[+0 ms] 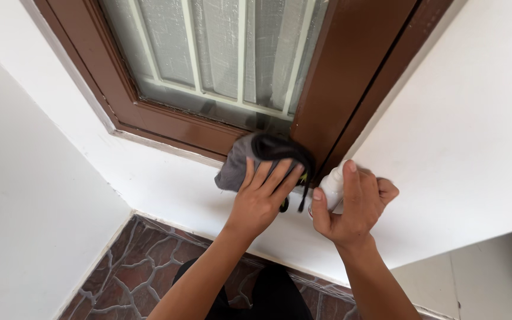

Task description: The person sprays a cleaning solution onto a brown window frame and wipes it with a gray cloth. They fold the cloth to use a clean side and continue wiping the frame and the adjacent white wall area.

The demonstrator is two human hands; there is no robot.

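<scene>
At the centre of the frame, the left hand [263,195] presses a grey cloth [241,160] flat, fingers spread, against the lower edge of the brown window frame [173,127]. Just right of it, the right hand [354,204] is wrapped around a small white bottle [330,186]; its contents cannot be seen. The work looks like wiping the frame's bottom corner. Any further stroke calls for steady pressure along the rail below the frosted glass [220,47].
</scene>
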